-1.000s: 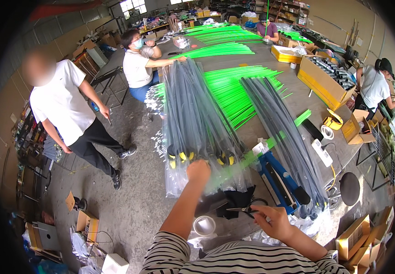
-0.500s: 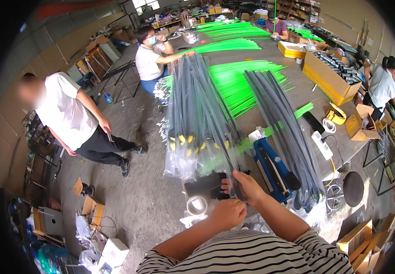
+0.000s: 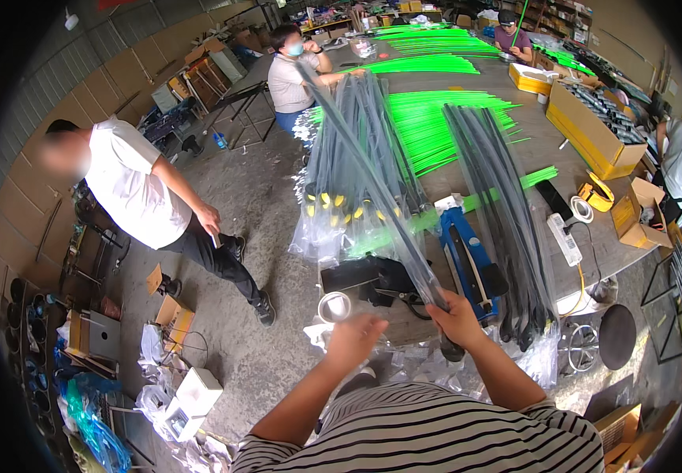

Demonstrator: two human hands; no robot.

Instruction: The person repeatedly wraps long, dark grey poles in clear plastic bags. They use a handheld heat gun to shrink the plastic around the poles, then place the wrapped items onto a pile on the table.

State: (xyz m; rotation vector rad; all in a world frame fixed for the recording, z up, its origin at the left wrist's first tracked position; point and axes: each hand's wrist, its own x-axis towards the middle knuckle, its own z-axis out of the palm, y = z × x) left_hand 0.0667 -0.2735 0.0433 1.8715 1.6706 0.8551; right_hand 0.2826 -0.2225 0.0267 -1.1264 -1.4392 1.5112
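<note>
My right hand [image 3: 457, 322] is closed round the lower part of a long, thin dark rod in a clear plastic sleeve [image 3: 372, 177]. The rod slants up and left across the table, and its thick dark end [image 3: 451, 348] sticks out below my fist. My left hand [image 3: 356, 339] is apart from it, near a white tape roll [image 3: 334, 307], its fingers smeared by motion. Under the rod lies a pile of sleeved grey rods [image 3: 349, 134] with yellow parts near their lower ends. A blue bag sealer [image 3: 467, 264] stands between this pile and a second pile of sleeved rods [image 3: 494, 213].
Bright green rods [image 3: 439, 126] cover much of the table [image 3: 542, 146]. Scissors [image 3: 416, 306] lie near its front edge. A power strip [image 3: 564, 239] and a box of dark parts [image 3: 595, 126] are on the right. One person [image 3: 140, 185] stands at left; others are around the table.
The sleeved rod has been lifted, its far end now up and left over the pile. My left hand has moved left, away from my right. The view has shifted.
</note>
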